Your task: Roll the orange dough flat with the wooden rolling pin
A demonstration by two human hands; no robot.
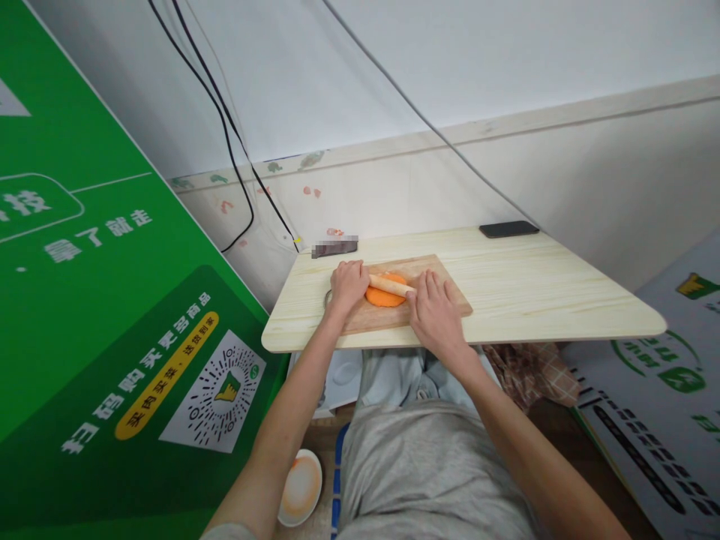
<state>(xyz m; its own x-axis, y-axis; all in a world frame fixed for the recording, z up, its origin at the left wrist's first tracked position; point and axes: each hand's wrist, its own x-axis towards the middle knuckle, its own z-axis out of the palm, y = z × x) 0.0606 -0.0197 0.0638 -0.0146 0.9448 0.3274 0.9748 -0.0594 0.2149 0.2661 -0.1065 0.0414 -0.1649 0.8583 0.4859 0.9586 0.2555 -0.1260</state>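
Both my hands are on a wooden rolling pin (389, 284), one near each end. My left hand (349, 285) wraps round its left end, and my right hand (436, 309) covers the right end with the fingers pointing forward. Under the pin lies a flattened piece of orange dough (385, 297), showing in front of the pin and behind it. The dough rests on a wooden cutting board (433, 268), which lies slightly turned on the pale table (540, 292).
A black phone (509, 229) lies at the table's back right. A dark, partly blurred object (336, 247) sits at the back left. Cables (416, 109) hang down the wall. A green panel (112, 300) stands at the left. Below is a white bowl (301, 489) with orange smears.
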